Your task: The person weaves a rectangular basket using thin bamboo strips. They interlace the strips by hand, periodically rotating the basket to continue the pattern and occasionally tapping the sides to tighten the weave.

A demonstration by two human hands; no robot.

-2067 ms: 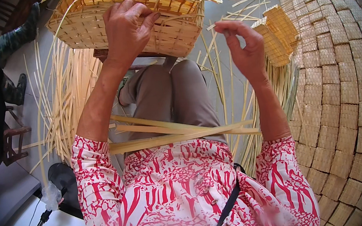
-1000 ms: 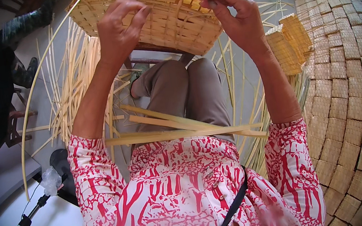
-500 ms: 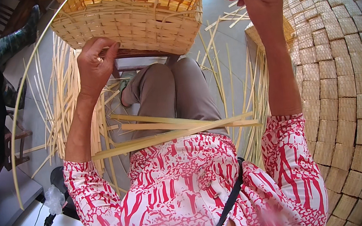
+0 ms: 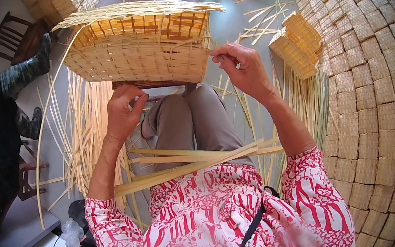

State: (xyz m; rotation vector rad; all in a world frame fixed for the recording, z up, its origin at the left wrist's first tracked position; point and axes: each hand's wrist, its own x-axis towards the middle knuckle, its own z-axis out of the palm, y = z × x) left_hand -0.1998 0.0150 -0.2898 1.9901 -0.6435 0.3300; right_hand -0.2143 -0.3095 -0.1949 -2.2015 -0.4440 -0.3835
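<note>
Head view: oblong, coarse woven basket (image 4: 138, 58); left hand (image 4: 121, 115), right hand (image 4: 249, 69) loosely curled, any grip unclear.

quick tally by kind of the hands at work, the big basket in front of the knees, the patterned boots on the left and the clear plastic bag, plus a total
Hands (left hand, right hand): 2
Big basket: 1
Patterned boots: 2
Clear plastic bag: 1
Total: 6

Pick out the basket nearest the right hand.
The big basket beyond the knees: its right end is by the right hand, while the small basket sits farther right.
</note>
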